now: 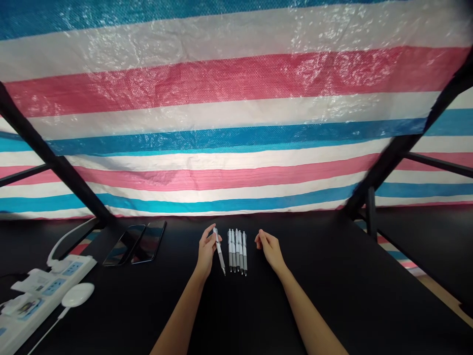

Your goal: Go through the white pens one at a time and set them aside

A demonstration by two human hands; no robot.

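Between the fingers of my left hand (pixel 207 250) is a white pen (pixel 219 251) with a grey grip. Its tip points down toward me and slightly right. Just right of it, several similar white pens (pixel 237 250) lie side by side in a row on the black table, clips at the far end and tips toward me. My right hand (pixel 271 249) rests to the right of the row, apart from the pens. Its fingers are curled in, with no object visible in them.
Two dark phones (pixel 149 241) lie on the table (pixel 236 320) at the left. Nearer me on that side are a white power strip (pixel 48 291) with plugs and a white round charger (pixel 78 295). A striped plastic sheet (pixel 221 172) hangs behind, between black frame bars (pixel 391 158).
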